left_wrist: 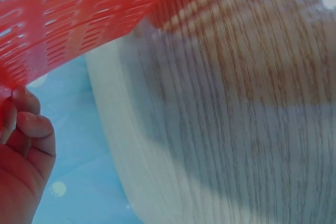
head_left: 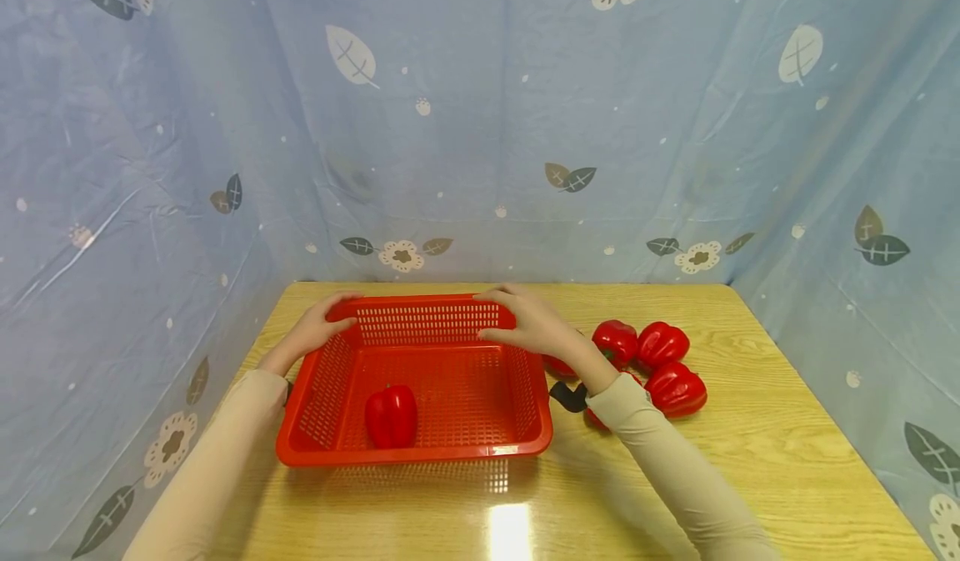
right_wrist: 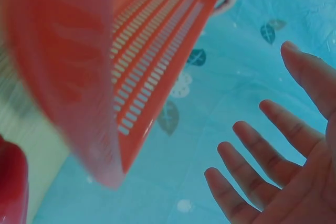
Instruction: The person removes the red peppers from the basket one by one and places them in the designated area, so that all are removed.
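Note:
A red plastic basket (head_left: pixel 431 453) with slotted walls sits in the middle of the table, and one red bell pepper (head_left: pixel 391 417) lies in its front left part. My left hand (head_left: pixel 318 328) grips the rim at the far left corner; in the left wrist view its curled fingers (left_wrist: pixel 34 124) are against the outer wall. By the far right corner is my right hand (head_left: pixel 525 321). The right wrist view shows its fingers (right_wrist: pixel 252 183) spread and apart from the basket wall, with nothing held.
Several more red bell peppers (head_left: pixel 676 389) lie in a group right of the basket, partly hidden behind my right forearm. The wooden table (head_left: pixel 757 461) is bordered by a blue curtain (head_left: pixel 465 127) with leaf and flower prints at the back and sides.

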`<state>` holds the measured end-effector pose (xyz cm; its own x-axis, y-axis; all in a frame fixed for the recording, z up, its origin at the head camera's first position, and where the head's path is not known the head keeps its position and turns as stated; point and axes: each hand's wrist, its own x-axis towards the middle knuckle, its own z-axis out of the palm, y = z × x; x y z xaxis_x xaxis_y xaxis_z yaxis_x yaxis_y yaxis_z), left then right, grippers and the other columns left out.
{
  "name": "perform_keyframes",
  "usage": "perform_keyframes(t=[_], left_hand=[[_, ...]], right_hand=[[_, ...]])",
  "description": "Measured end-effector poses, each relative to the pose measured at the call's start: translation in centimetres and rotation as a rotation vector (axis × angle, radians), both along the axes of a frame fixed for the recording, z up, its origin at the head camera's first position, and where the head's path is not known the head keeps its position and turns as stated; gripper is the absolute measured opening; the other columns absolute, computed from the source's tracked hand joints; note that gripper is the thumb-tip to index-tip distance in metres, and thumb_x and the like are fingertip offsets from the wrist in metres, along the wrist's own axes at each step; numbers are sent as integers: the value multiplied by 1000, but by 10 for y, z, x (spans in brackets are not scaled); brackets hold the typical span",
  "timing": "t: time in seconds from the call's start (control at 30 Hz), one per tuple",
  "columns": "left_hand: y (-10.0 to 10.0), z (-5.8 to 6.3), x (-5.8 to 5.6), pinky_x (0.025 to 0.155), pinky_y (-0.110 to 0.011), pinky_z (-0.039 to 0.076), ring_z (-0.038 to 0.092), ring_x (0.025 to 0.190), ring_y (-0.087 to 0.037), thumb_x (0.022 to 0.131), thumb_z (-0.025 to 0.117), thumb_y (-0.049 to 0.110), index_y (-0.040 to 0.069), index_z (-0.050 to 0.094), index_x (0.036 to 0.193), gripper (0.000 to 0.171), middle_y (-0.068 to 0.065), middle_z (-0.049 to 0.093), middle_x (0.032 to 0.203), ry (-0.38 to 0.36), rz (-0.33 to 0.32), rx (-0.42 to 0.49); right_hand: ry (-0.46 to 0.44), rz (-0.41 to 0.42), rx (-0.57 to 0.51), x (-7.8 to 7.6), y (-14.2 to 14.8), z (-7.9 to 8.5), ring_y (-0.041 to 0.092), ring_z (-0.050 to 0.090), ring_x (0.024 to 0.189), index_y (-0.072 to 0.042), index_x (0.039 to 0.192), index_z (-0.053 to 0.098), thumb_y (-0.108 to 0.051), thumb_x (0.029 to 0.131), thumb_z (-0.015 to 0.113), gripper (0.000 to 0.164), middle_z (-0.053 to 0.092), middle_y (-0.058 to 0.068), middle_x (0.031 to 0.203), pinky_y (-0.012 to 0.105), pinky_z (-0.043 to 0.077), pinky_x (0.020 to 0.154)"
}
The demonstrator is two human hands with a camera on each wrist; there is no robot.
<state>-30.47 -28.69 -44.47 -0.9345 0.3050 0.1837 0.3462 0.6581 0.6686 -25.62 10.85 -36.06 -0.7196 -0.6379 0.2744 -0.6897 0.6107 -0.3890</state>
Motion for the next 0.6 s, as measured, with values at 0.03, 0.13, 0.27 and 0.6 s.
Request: perform_keyframes(t=[0.03, 0.13, 0.27, 0.6], left_hand=[[0, 0, 0, 104, -63, 22, 31, 132, -41, 90, 59, 14, 7, 45, 136, 48, -20, 40, 141, -1, 1, -1], [0, 0, 0, 104, -63, 23, 32, 131, -41, 90, 59, 14, 7, 45, 136, 48, -19, 42, 140, -2, 2, 4], [0, -1, -1, 103, -62, 24, 34, 130, -40, 90, 59, 14, 6, 45, 135, 48, -19, 43, 139, 6, 0, 6], [-1, 1, 0, 104, -62, 22, 30, 132, -41, 91, 59, 18, 9, 44, 136, 48, -19, 40, 142, -12, 15, -5]], right_hand=[[5, 8, 7, 0, -3, 0, 24, 50, 118, -14, 130, 54, -36, 83, 68, 54, 54, 5, 127, 42, 42, 99], [10, 22, 28, 1, -12, -2, 23, 50, 118, -15, 130, 54, -38, 82, 68, 54, 54, 4, 127, 40, 42, 98], [1, 40, 37, 2, -23, -4, 22, 50, 118, -18, 130, 54, -41, 83, 67, 55, 53, 4, 127, 39, 44, 96], [-56, 72, 60, 3, -45, -7, 20, 49, 115, -21, 131, 53, -40, 81, 69, 56, 52, 3, 126, 38, 49, 87]])
